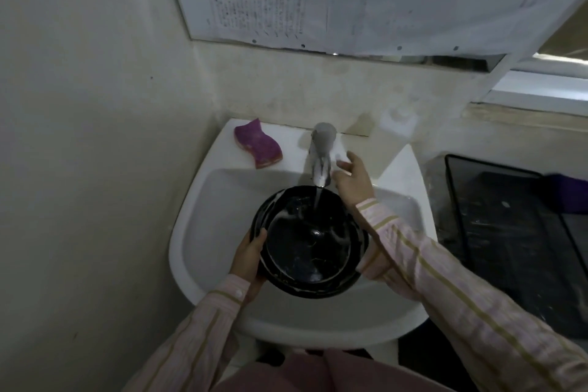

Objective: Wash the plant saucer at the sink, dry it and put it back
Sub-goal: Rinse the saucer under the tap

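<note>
**Item:** plant saucer (310, 242), black, glossy, wet. It is held over the sink (191, 232) basin under the running tap (321, 156), with water falling onto its inner face.

**Left grip** (248, 256): clasps the saucer's left rim, thumb over the edge.

**Right grip** (351, 180): released, fingers spread, just beside the tap (touching it or not, I cannot tell).

**Sponge** (257, 143): purple, on the sink's back ledge, apart from both grips.

**Status:** washing appears under way, likely at a rinse. Drying and putting back are not yet done.
</note>
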